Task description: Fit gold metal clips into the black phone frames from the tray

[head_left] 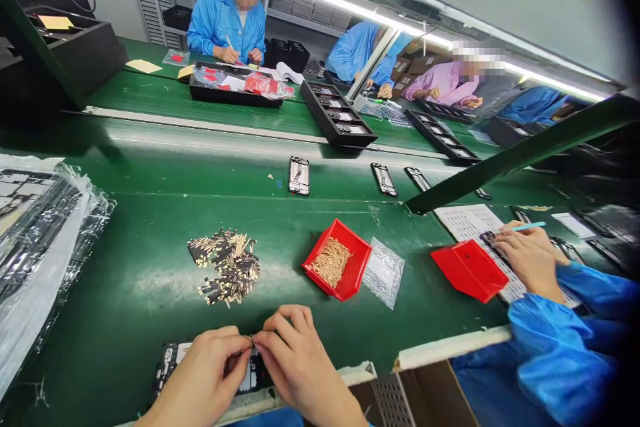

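My left hand (207,367) and my right hand (300,360) meet at the near edge of the green belt (150,267), fingertips pinched together on a tiny part too small to name. Under both hands lies a black phone frame (173,357), mostly hidden by them. Just beyond, a loose pile of small gold-and-black parts (227,267) lies on the belt. To its right stands a red tray (337,267) of gold parts, with a clear plastic bag (384,271) beside it.
Stacked bagged frames (35,240) lie at the left. Phone frames (299,175) ride the belt's middle. A co-worker's hands (530,257) at the right work by a second red tray (469,270). Black trays (337,117) and other seated people fill the far side.
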`<state>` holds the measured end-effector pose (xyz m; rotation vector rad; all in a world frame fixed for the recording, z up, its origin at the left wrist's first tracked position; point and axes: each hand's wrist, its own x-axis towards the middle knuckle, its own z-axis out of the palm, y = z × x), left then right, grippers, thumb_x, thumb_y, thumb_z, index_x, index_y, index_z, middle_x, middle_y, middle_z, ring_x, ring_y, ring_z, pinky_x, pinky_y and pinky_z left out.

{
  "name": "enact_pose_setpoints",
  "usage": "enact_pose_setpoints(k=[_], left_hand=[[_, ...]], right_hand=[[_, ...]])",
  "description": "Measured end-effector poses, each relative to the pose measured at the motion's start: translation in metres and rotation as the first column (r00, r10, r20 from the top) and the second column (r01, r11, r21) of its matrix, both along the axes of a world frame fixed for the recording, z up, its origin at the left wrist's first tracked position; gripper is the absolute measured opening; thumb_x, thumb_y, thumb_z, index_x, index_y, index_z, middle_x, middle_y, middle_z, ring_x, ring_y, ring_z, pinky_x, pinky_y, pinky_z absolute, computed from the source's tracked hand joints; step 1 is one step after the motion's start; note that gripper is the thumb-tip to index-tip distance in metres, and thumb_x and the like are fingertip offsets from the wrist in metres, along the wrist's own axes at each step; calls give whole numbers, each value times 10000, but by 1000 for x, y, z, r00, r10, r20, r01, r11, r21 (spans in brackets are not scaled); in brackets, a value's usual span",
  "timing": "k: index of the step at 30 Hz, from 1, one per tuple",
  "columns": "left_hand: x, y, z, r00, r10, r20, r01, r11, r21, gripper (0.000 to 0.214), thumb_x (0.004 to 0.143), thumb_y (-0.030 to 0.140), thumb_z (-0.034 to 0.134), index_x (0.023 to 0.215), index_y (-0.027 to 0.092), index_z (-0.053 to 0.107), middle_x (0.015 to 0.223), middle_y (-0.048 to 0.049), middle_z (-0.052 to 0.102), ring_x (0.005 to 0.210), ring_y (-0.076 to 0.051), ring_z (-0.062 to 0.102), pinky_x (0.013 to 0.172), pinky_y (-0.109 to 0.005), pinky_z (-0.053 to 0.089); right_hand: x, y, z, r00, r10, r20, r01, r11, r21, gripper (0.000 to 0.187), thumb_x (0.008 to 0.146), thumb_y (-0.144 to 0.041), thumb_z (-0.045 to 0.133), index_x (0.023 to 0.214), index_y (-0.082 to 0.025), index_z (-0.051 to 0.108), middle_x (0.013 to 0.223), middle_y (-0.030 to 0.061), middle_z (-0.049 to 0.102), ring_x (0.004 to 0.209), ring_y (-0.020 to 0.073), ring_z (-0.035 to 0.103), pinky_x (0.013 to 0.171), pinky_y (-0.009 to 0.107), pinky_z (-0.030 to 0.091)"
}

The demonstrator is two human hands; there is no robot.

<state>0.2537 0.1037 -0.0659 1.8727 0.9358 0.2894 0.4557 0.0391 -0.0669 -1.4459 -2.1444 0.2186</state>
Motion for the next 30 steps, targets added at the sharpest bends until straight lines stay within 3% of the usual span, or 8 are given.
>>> enact_pose_setpoints(k=[4,10,16,21,24,26,28,30], left_hand=[[0,-1,-5,994,70,90,-61,994,-93,376,1049,409,583,837,244,845,722,-52,736,651,-218,645,607,-279,412],[-5,4,-14,965,243,95,-152,821,-550,664,921,613,741,1393,149,798,733,-57,794,641,-221,669,636,-297,506],[-7,4,-11,911,358,207,-70,626,-776,1081,843,643,867,1678,86,465,738,-68,814,613,-192,682,647,-291,535],[-11,-1,-14,884,393,254,-34,595,-803,1048,823,649,906,1618,89,514,723,-64,798,591,-183,677,628,-282,535],[-23,-5,-12,886,386,256,-44,621,-782,1014,906,680,819,1667,113,462,771,-66,798,627,-191,691,649,-294,553],[-37,-11,-9,896,370,247,-127,745,-655,882,1008,641,714,1708,185,432,837,-55,797,705,-204,709,714,-316,582],[-53,-17,-8,926,316,209,-235,912,-336,675,1062,521,682,1672,284,516,951,-52,804,847,-225,729,837,-345,596],[-68,-23,-11,965,236,117,-246,966,81,577,1038,390,747,1598,342,614,1146,-66,812,1052,-266,726,983,-385,567]], right_hand=[[38,-1,7,981,-194,9,191,973,132,173,1062,-73,621,1148,-210,681,983,50,729,971,243,607,897,406,436],[113,1,6,728,-674,125,608,719,337,196,1107,-240,603,1216,-261,764,1123,113,756,1014,326,546,869,465,383],[51,-8,12,972,-232,-19,233,965,124,334,1053,-70,638,1314,-268,704,1130,81,738,1062,279,592,939,442,470],[4,-3,8,999,33,-27,-30,994,107,212,1090,-98,642,1249,-222,708,1049,62,783,981,255,597,913,440,467],[-2,6,2,994,49,-93,-42,996,76,146,1123,-136,615,1195,-228,703,1012,53,773,968,248,609,879,429,469],[-3,11,-1,983,42,-178,-55,996,-68,126,1127,-153,610,1138,-244,697,989,37,754,952,239,626,857,411,480],[-3,17,-4,962,7,-272,-84,958,-273,127,1123,-165,608,1058,-245,683,949,18,729,909,220,643,829,381,500],[-3,21,-6,946,-36,-321,-111,897,-427,146,1118,-185,609,1000,-241,673,914,9,709,871,207,651,800,352,519]])
